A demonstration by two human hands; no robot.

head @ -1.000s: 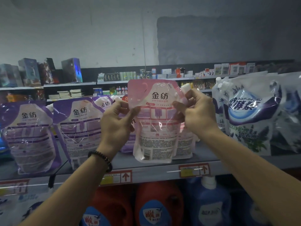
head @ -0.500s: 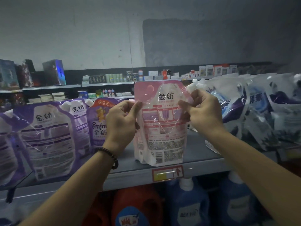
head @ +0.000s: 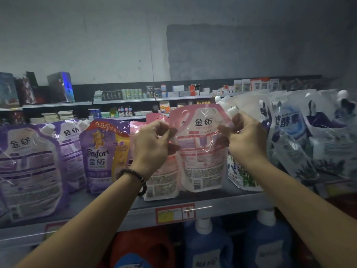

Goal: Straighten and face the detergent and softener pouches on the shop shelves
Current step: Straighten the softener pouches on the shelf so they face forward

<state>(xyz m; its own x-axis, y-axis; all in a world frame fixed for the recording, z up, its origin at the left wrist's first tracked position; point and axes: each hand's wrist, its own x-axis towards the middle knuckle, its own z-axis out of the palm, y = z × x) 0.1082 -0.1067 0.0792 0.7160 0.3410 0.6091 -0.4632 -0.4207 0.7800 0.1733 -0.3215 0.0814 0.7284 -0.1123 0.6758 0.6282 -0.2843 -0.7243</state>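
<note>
1. Both hands up at the shelf [head: 193, 204]. Left hand [head: 150, 146] pinches the left edge of a pink softener pouch [head: 201, 149]; right hand [head: 245, 140] pinches its right edge just under the white spout cap [head: 232, 111]. Fingers closed on the film on both sides.
2. Held pouch is upright, label facing the camera, its bottom at or just above the shelf deck; cannot tell which.
3. Second pink pouch [head: 164, 182] stands just behind and left of it, partly hidden by the left hand.
4. Further left: purple Comfort pouch [head: 102, 155] upright, then larger purple pouches [head: 31, 171] leaning, one overlapping the next.
5. Right of the held pouch: white-and-blue detergent pouches [head: 289, 136], tilted and crowded together.
6. Dark bead bracelet [head: 135, 178] on the left wrist.
7. Red-and-yellow price tag [head: 174, 213] on the shelf lip below the held pouch.
8. Lower shelf: blue jugs [head: 206, 250] with white caps, a red jug [head: 143, 248] to their left.
</note>
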